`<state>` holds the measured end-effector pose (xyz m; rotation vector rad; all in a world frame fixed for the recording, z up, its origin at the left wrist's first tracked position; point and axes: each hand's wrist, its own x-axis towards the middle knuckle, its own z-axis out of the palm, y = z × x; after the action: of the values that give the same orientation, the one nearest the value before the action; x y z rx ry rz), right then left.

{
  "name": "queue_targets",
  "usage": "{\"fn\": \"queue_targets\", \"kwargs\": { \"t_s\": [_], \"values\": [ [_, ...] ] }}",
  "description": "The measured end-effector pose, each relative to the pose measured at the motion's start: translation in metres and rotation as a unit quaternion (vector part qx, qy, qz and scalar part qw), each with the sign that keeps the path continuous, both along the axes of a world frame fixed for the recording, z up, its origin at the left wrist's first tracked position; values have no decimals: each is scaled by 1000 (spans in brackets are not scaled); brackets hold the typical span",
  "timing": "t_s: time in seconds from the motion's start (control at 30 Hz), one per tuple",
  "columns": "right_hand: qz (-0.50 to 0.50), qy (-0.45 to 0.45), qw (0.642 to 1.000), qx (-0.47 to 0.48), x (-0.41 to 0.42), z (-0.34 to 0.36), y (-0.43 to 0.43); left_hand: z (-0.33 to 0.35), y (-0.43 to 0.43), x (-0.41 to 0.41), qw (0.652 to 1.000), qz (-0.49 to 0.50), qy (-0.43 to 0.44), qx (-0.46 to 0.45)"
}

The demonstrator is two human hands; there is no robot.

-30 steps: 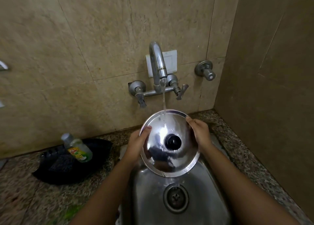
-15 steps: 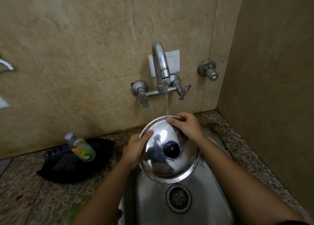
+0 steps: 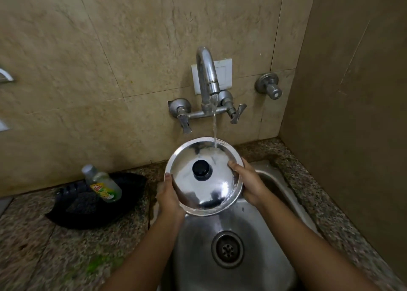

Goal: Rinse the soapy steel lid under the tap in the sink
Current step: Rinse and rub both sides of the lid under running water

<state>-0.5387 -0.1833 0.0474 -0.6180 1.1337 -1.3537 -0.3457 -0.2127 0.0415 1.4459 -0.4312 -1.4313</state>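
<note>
A round steel lid with a black knob is held tilted above the steel sink, its top face toward me. My left hand grips its left rim, thumb on top. My right hand grips the right rim, thumb on the lid's face. The tap on the wall runs, and its thin stream lands on the lid's far edge. No foam is visible on the shiny surface.
A dish-soap bottle leans on a black tray on the granite counter at left. The drain lies below the lid. A wall valve sits right of the tap. A side wall closes in at right.
My right hand slid from the lid's far edge back to its right rim. The lid moved slightly left, so the stream now lands on its far right part.
</note>
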Motion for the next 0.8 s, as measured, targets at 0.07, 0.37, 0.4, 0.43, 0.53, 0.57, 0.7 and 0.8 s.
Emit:
{"fn": "queue_targets", "kwargs": {
  "t_s": [0.07, 0.37, 0.4, 0.43, 0.53, 0.57, 0.7, 0.8],
  "values": [
    [-46, -9, 999, -3, 1, 3, 3, -30, -13, -1, 998, -23, -36, 53],
    [-70, 321, 933, -148, 6, 2, 27, 44, -7, -25, 953, -295, -25, 56],
    [-53, 385, 905, -171, 10, -3, 32, 51, -7, -26, 946, -317, 5, 63],
    [-38, 461, 863, -205, 13, -7, 38, 54, -9, -26, 941, -329, 22, 70],
    [27, 648, 701, -297, 22, -17, 47, 56, -7, -30, 944, -315, 47, 89],
    [46, 667, 678, -305, 26, -20, 49, 53, -5, -32, 950, -295, 54, 88],
    [86, 703, 639, -300, 29, -34, 56, 34, 1, -30, 959, -243, 114, 88],
    [130, 710, 640, -265, 21, -36, 56, 26, 0, -22, 954, -237, 164, 76]
  ]
}}
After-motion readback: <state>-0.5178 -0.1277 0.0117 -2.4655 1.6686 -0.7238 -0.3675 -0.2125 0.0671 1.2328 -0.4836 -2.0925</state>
